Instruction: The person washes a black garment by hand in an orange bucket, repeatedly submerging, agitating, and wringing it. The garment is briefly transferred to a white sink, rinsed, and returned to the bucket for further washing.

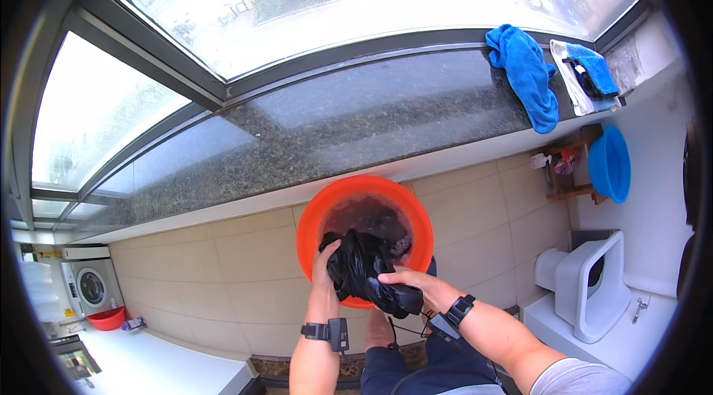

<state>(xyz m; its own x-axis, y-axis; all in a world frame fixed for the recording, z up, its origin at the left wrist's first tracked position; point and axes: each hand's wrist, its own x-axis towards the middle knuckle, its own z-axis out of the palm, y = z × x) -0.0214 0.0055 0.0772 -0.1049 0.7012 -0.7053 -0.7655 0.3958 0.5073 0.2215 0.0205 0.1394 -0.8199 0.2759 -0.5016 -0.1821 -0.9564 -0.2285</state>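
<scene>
Both of my hands grip a bunched, wet-looking black garment [362, 264] over the near side of an orange plastic basin [308, 228]. My left hand [325, 264] holds its left edge, with the fingers partly hidden by the cloth. On the garment's right part, my right hand [412, 282] is closed, thumb on top. Dark, sudsy water [367, 214] fills the basin, and dark fabric shows in it. Each wrist wears a strap with a small black device.
A stone windowsill [334, 127] runs ahead, bearing a blue towel [523, 77] and folded cloths [590, 75]. At right are a blue basin [610, 164], a wooden rack and a white plastic stool [585, 283]. A washing machine [92, 286] and red basin [107, 318] are far left.
</scene>
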